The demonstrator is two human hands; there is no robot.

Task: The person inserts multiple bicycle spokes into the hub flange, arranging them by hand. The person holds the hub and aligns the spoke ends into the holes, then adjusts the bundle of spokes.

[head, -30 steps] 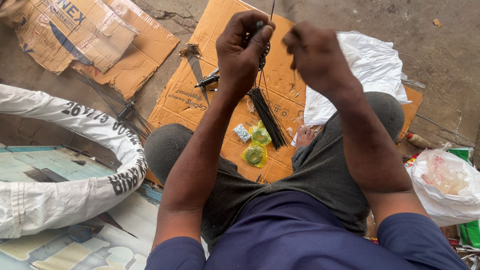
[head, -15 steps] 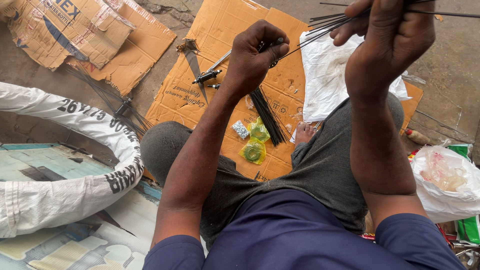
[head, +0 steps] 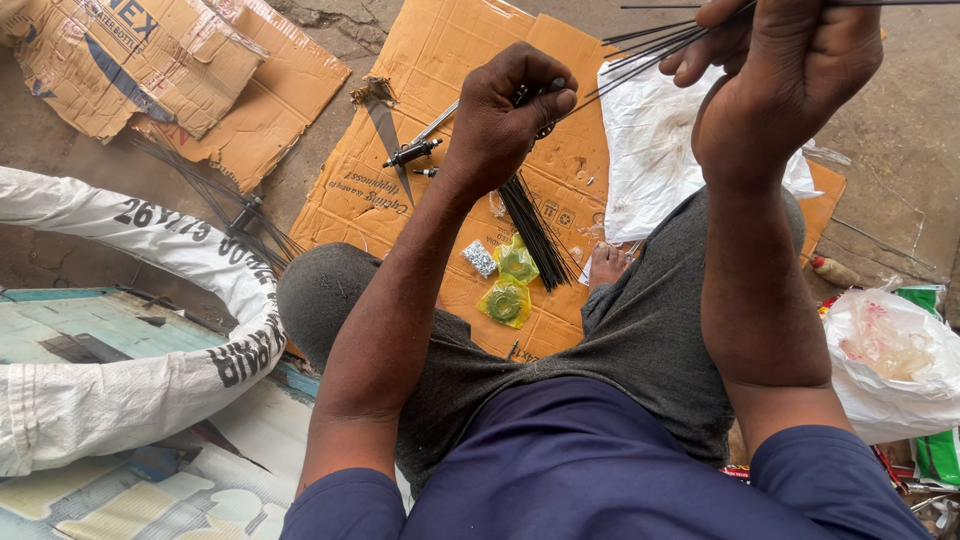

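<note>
A: Item one, left hand (head: 510,115)?

B: Fingers curled tight, thumb pressed to the fingertips, pinching the near ends of a fan of thin dark spokes (head: 650,50). A small dark part sits inside the grip; what it is cannot be told.

A: Item two, right hand (head: 775,85)?

B: Raised, back to the camera, fingers (head: 700,55) folded around the same spokes farther along. The rods splay out from the left fingertips and pass under the right fingers; some run on past the right hand to the frame's edge.

A: Item three, below the left fingers?

B: A loose bundle of black spokes (head: 535,235) lying on the flattened cardboard sheet (head: 440,60), well apart from both hands. Just beside it: two yellow-green packets (head: 510,285) and a small silvery packet (head: 479,258).

A: Item four, left of the left fingers?

B: A metal axle-like rod (head: 420,145) and a dark blade-shaped piece (head: 385,125), both on the cardboard.

A: Item five, under the right fingers?

B: A white plastic sheet (head: 650,170) spread over the cardboard.

A: Item six, outlying?

B: A white wrapped tyre (head: 130,300) far left with more spokes (head: 215,200) beside it; torn cardboard boxes (head: 130,60) upper left; a white plastic bag (head: 890,360) far right.
</note>
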